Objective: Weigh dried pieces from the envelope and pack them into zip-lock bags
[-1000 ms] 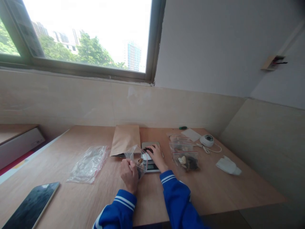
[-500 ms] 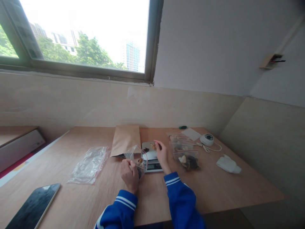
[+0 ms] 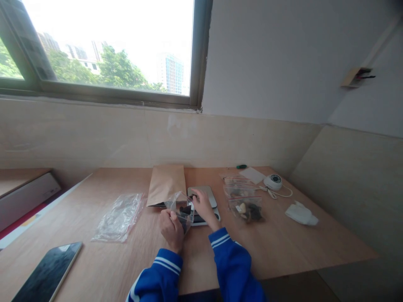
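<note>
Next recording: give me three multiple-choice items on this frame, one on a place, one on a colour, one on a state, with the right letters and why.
1. Where does the brown paper pouch lie?
A. just left of the scale
B. on the phone
C. by the white camera

2. What colour are the person's sleeves?
A. red
B. blue with white stripes
C. grey

3. How is the small clear bag at the hands?
A. lying sealed on the table
B. held open by the left hand
C. folded under the scale

Answers: 1 A, the pouch's edge lies beside the scale. 2 B, both cuffs show white bands on blue. 3 B, the left hand pinches its rim while the right hand reaches to its mouth.
</note>
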`<action>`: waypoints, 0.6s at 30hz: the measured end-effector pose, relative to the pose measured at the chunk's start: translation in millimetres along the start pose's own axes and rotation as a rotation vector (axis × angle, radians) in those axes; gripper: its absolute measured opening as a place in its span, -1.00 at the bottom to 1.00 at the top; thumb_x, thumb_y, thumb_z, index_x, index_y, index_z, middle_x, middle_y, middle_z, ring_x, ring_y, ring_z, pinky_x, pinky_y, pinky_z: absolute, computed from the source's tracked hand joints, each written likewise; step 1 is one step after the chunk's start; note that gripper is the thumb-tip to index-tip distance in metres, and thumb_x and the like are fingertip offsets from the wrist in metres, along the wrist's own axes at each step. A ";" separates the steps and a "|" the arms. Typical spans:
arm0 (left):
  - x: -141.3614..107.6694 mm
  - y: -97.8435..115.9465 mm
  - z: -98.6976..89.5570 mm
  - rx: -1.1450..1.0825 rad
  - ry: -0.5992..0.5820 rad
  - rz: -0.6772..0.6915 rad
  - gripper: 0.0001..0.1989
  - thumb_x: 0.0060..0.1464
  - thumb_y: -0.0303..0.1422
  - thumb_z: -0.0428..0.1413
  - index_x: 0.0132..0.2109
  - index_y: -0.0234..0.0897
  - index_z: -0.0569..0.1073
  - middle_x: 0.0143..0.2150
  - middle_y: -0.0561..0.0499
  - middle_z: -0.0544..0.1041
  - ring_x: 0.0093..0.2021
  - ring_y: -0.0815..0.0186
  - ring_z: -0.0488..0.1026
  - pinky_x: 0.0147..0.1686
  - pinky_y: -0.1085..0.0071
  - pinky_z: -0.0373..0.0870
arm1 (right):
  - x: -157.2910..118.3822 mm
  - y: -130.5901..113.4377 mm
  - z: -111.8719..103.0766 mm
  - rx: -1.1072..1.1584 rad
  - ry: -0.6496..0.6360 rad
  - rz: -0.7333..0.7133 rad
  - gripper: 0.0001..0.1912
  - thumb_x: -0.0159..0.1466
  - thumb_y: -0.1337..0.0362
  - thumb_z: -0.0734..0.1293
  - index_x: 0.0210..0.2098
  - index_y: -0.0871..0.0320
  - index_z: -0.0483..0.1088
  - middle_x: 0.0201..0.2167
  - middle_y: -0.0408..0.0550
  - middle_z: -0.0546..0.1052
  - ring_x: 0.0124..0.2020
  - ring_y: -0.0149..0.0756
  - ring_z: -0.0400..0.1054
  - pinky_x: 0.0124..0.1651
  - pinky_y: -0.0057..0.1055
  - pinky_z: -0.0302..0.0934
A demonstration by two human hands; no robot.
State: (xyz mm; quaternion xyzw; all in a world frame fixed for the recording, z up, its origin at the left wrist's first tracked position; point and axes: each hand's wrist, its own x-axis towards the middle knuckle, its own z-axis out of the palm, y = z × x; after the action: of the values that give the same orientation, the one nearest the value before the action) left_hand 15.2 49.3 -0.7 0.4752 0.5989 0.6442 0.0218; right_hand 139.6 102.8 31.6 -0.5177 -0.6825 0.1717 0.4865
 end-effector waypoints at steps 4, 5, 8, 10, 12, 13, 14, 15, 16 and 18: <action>-0.1 1.4 1.1 -0.089 0.055 -0.119 -0.73 0.20 -0.21 -0.19 -0.39 -0.23 0.24 -0.44 0.01 0.31 -0.41 0.27 0.26 -0.36 0.32 0.18 | -1.4 11.1 2.0 -0.265 -0.193 -0.023 -0.73 0.22 0.33 0.28 -0.10 0.03 0.47 -0.04 -0.03 0.50 0.06 -0.05 0.24 0.09 -0.05 0.06; 0.1 1.6 1.3 -0.101 0.068 -0.138 -0.73 0.20 -0.21 -0.19 -0.38 -0.23 0.24 -0.44 0.02 0.31 -0.42 0.27 0.26 -0.37 0.33 0.19 | -1.6 11.3 1.5 -0.296 -0.202 -0.020 -0.76 0.21 0.32 0.29 -0.13 0.03 0.48 -0.07 -0.03 0.51 0.04 -0.04 0.24 0.07 -0.05 0.07; 0.9 2.3 1.5 -0.122 0.097 -0.171 -0.73 0.21 -0.20 -0.18 -0.38 -0.22 0.22 -0.44 0.04 0.31 -0.42 0.29 0.26 -0.38 0.33 0.19 | -1.4 10.5 -1.0 -0.312 -0.146 -0.017 -0.84 0.20 0.32 0.31 -0.23 0.06 0.50 -0.21 0.00 0.53 -0.05 -0.06 0.29 0.00 -0.10 0.11; 1.1 2.5 1.4 -0.150 0.104 -0.198 -0.73 0.20 -0.18 -0.18 -0.38 -0.22 0.22 -0.44 0.05 0.30 -0.41 0.30 0.26 -0.36 0.33 0.20 | -0.7 8.1 -2.5 -0.217 -0.058 -0.012 -0.85 0.21 0.33 0.29 -0.26 0.09 0.49 -0.26 0.00 0.52 -0.14 -0.13 0.34 -0.06 -0.18 0.16; 0.9 1.8 1.4 -0.170 0.093 -0.219 -0.73 0.20 -0.17 -0.18 -0.36 -0.22 0.22 -0.43 0.05 0.30 -0.41 0.30 0.27 -0.35 0.33 0.21 | 0.2 1.4 -4.1 -0.050 0.059 0.015 -0.85 0.22 0.31 0.26 -0.26 0.13 0.46 -0.29 -0.01 0.52 -0.25 -0.21 0.37 -0.16 -0.28 0.23; 0.7 1.1 1.6 -0.175 0.085 -0.227 -0.73 0.20 -0.16 -0.18 -0.35 -0.23 0.22 -0.43 0.05 0.31 -0.40 0.30 0.28 -0.35 0.33 0.21 | 0.6 -4.2 -5.3 0.032 0.122 0.033 -0.84 0.22 0.28 0.26 -0.25 0.15 0.45 -0.29 -0.01 0.51 -0.30 -0.25 0.38 -0.21 -0.32 0.25; 0.3 0.2 1.8 -0.175 0.079 -0.235 -0.73 0.20 -0.16 -0.18 -0.35 -0.23 0.22 -0.43 0.05 0.31 -0.41 0.30 0.28 -0.35 0.33 0.21 | 0.9 -11.3 -6.9 0.100 0.176 0.046 -0.83 0.23 0.25 0.27 -0.25 0.16 0.45 -0.30 -0.02 0.51 -0.34 -0.27 0.38 -0.25 -0.35 0.26; 0.0 -0.7 2.1 -0.176 0.075 -0.240 -0.73 0.20 -0.16 -0.19 -0.34 -0.23 0.22 -0.42 0.05 0.31 -0.41 0.30 0.28 -0.36 0.33 0.21 | 1.0 -19.4 -9.0 0.146 0.203 0.046 -0.82 0.23 0.23 0.28 -0.24 0.16 0.44 -0.30 -0.03 0.51 -0.35 -0.28 0.38 -0.27 -0.36 0.27; -0.2 -1.5 2.4 -0.182 0.075 -0.240 -0.73 0.20 -0.16 -0.19 -0.33 -0.23 0.23 -0.42 0.05 0.32 -0.40 0.30 0.28 -0.36 0.32 0.21 | 0.6 -27.8 -11.6 0.168 0.197 0.022 -0.82 0.23 0.21 0.29 -0.24 0.14 0.45 -0.30 -0.04 0.52 -0.34 -0.28 0.38 -0.25 -0.36 0.27; -0.3 -2.2 3.0 -0.203 0.088 -0.228 -0.73 0.21 -0.16 -0.19 -0.33 -0.23 0.22 -0.40 0.04 0.32 -0.39 0.29 0.28 -0.33 0.31 0.21 | -2.4 -42.5 -17.1 0.155 0.112 -0.077 -0.82 0.23 0.18 0.30 -0.23 0.09 0.47 -0.23 -0.05 0.51 -0.22 -0.26 0.38 -0.12 -0.32 0.26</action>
State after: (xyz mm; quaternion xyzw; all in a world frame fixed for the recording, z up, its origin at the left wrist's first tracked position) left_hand 16.1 52.0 -3.1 0.3709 0.5812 0.7149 0.1162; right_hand 131.1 78.9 69.9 -0.4608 -0.6583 0.1757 0.5687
